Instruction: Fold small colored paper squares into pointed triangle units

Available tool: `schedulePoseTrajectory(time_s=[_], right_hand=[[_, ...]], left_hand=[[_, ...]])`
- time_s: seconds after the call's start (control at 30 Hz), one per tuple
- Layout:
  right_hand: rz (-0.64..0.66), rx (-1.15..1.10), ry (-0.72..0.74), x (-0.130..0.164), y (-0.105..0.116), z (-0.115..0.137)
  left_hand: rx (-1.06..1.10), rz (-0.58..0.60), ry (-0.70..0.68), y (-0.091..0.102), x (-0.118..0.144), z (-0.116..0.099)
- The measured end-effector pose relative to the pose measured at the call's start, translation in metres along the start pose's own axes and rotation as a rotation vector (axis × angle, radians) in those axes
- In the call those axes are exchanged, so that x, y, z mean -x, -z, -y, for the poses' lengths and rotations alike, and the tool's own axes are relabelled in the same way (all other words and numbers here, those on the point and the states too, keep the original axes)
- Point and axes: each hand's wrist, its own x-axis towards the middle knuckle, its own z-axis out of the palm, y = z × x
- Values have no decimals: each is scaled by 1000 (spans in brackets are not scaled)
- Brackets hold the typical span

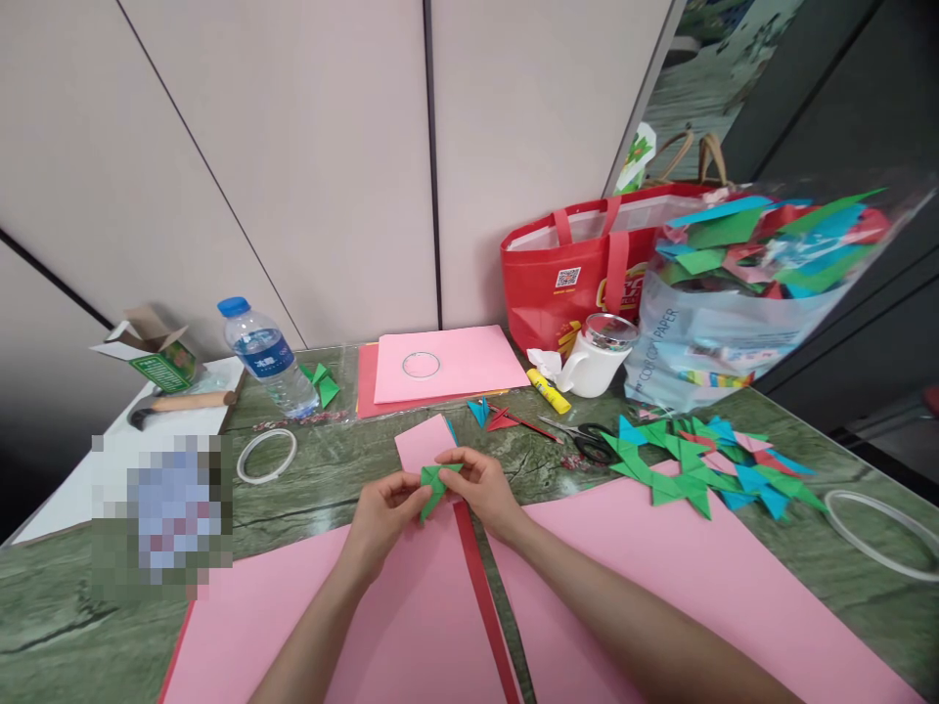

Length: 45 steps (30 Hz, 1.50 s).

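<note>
Between my two hands is a small folded piece of green paper [432, 486]. My left hand [380, 513] pinches its left and lower side, fingers closed. On its upper right, my right hand [480, 489] grips it with thumb and fingers. Both hands are above large pink paper sheets [411, 587]. Just behind them lies a small pink paper square [424, 445], with a blue edge showing beside it. Farther back are a blue folded paper piece [479, 412] and a red folded one [502, 419]. My fingers partly cover the green paper.
Around the green table [352, 460] stand a water bottle [270, 357], white mug [596, 357] and red bag [572, 264]. Scissors [591, 440], a yellow glue stick [549, 390] and joined paper rings [675, 469] lie right. A sickle [183, 402] and tape roll [266, 457] lie left.
</note>
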Motion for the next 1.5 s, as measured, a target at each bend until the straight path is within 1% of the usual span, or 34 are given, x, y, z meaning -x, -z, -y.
schedulePoseTrajectory(time_s=[0.13,0.33,0.6,0.77,0.93,1.07,1.2,1.33,1.43,1.5], right_hand=[[14,35,22,0,0,-1],[109,46,17,1,0,-3],[71,33,17,1,-1,-1],[123,48,14,1,1,-1],[123,82,35,0,2,-4],[139,53,-1,1,1,-4],[120,46,-14,1,0,-2],[73,46,-4,1,1,0],[56,46,-3,1,1,1],[50,54,-3,2,1,1]], left_hand=[[21,-5,12,0,0,1],[0,-76,24,2,-1,3],[11,-44,3,2,-2,3],[-18,-52,24,3,-2,4],[-41,-74,40,4,-3,5],[-40,-76,41,2,-2,4],[-53,-41,23,3,-2,2],[-21,78,-2,6,-2,1],[43,150,42,8,-1,2],[63,149,86,8,-2,4]])
